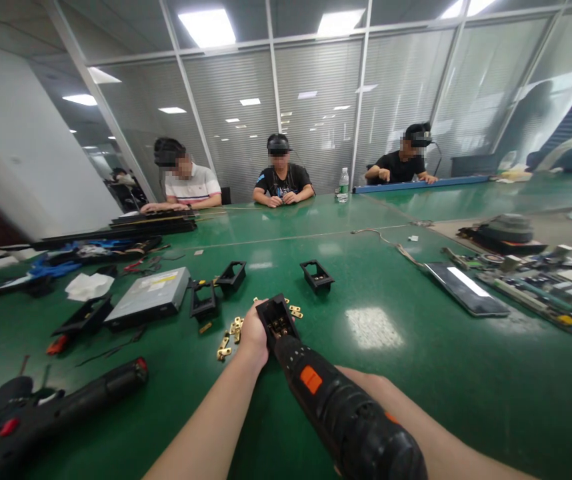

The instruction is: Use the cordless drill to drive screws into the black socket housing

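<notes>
My left hand (253,337) is closed around the side of a black plastic housing (272,311), its open face turned up toward me. Brass-coloured parts show inside the housing. A black cordless drill (356,417) with an orange switch points away from me, its nose at the near edge of the housing. My right hand (366,382) is wrapped round the drill from below, most of its fingers hidden behind the body. Where the bit meets the parts cannot be made out. Small brass terminal plates (224,348) lie loose beside my left hand, several in a heap.
Black frames (203,301) and a silver disc drive (151,293) sit left, a further frame (317,279) ahead. Another black power tool (61,410) lies front left. A phone (466,290) and circuit boards (556,287) are at right. Several people sit across the green table (416,373).
</notes>
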Demonstrator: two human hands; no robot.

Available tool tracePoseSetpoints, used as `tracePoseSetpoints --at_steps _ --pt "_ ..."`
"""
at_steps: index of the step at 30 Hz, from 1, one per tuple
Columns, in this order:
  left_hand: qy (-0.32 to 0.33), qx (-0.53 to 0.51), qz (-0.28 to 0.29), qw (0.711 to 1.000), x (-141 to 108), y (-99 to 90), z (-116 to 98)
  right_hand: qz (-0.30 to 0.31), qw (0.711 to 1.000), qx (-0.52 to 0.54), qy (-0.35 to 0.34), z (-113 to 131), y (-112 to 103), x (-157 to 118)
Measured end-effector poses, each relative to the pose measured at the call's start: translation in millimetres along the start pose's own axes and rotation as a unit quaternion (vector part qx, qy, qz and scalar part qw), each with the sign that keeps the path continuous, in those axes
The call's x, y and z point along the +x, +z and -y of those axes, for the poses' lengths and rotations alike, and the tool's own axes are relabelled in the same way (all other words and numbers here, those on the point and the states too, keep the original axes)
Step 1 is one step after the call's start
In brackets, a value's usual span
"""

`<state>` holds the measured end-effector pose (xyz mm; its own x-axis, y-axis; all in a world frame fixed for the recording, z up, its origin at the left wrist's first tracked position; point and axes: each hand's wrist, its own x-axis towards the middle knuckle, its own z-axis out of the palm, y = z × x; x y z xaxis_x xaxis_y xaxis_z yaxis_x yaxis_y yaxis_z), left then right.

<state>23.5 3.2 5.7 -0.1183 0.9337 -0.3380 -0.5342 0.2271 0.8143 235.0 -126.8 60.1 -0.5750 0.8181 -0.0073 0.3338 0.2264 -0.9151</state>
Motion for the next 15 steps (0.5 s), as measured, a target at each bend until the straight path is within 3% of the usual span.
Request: tracePoseSetpoints --at_steps 6,10,13,15 --pt "0.010 -0.021 -0.018 1.000 -2.1 -0.2 -0.7 -0.056 0.997 -0.032 0.035 -6.6 7.6 18.7" --pt "0.018 -0.049 -0.030 0.998 -1.4 -1.8 0.7 -0.091 0.992 -0.001 0.086 -19.4 20.9 9.8" --pt "0.025 -0.071 -0.025 0.997 -1.5 -1.9 1.9 -0.018 0.995 0.034 0.087 -25.6 19.1 -5.4" --pt "0.026 -0.084 -0.014 0.996 -2.1 -1.7 2.2 -0.003 0.997 0.038 0.066 -24.0 12.1 -11.7"
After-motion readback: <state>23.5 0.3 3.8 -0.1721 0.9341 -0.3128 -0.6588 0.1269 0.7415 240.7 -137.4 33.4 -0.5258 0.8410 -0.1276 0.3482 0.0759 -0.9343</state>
